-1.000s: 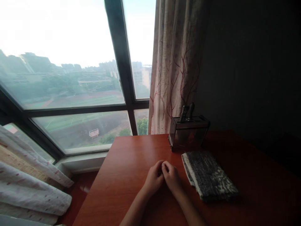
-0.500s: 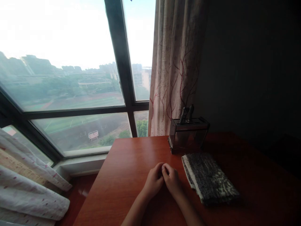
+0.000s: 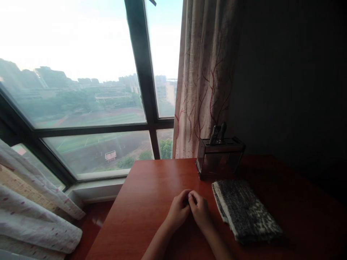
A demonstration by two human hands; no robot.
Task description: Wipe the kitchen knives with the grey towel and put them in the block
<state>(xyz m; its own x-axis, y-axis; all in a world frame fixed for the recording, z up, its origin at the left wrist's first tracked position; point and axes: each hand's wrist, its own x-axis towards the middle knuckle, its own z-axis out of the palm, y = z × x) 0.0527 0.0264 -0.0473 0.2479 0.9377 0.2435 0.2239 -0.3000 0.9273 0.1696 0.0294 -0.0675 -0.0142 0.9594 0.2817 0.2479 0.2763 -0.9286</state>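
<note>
My left hand (image 3: 179, 210) and my right hand (image 3: 199, 206) rest together low over the wooden table (image 3: 146, 191). Their fingers are curled inward and meet at the front, with the thumbs close to each other. No object shows between them, though the undersides of the fingers are hidden. Just right of my right hand lies a folded grey-and-white cloth (image 3: 245, 211), thick and patterned, apart from the hand. Behind the cloth stands a clear-sided knife block (image 3: 219, 157) with dark handles sticking out of its top.
A large window (image 3: 89, 97) fills the left side, overlooking a sports field. One patterned curtain (image 3: 202, 79) hangs behind the table, and another curtain (image 3: 35, 220) spreads at the lower left. The wall (image 3: 287, 79) on the right is very dark.
The whole view has shifted slightly, so things appear a little further right and lower. My hands keep the same clasped pose, and the cloth and knife block stay in place.
</note>
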